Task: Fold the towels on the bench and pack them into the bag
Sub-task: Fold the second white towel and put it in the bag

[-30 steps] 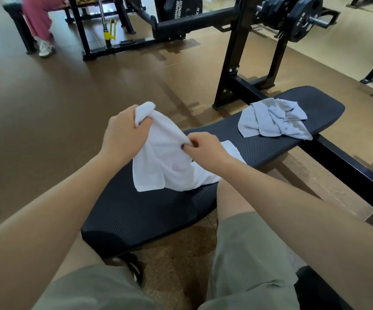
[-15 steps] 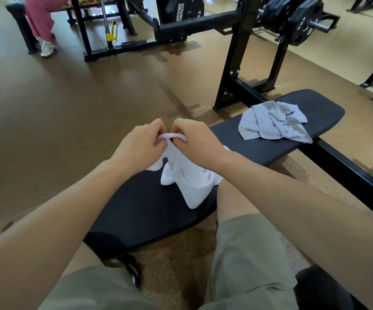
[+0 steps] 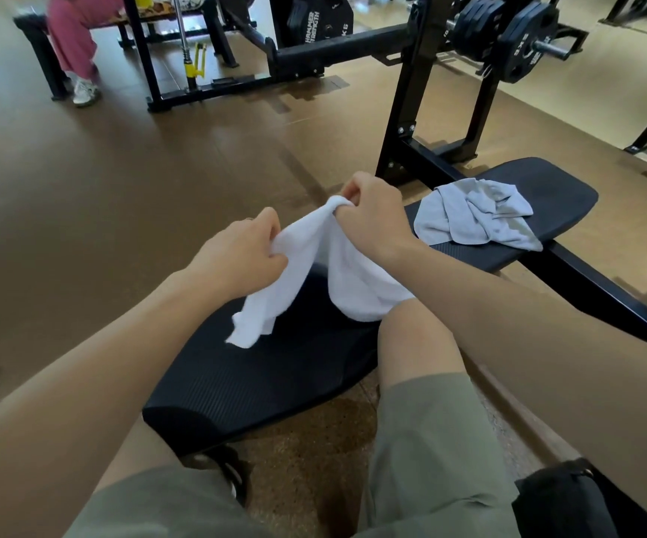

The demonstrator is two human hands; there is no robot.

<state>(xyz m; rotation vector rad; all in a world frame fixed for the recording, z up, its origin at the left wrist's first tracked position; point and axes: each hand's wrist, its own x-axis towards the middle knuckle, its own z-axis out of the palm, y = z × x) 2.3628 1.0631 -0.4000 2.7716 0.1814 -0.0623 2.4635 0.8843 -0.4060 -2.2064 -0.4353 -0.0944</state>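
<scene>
We hold the white towel (image 3: 329, 273) above the bench (image 3: 275, 374), left hand (image 3: 242, 258) and right hand (image 3: 372, 219) both pinching its top edge. We should find 2 corners and pull flat first; the grey towel (image 3: 473, 215) waits.

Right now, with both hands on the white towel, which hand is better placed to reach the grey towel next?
Right. The right hand grips the white towel nearest the crumpled grey towel, which lies on the bench on the person's right. The left hand would probably have to cross over.
</scene>
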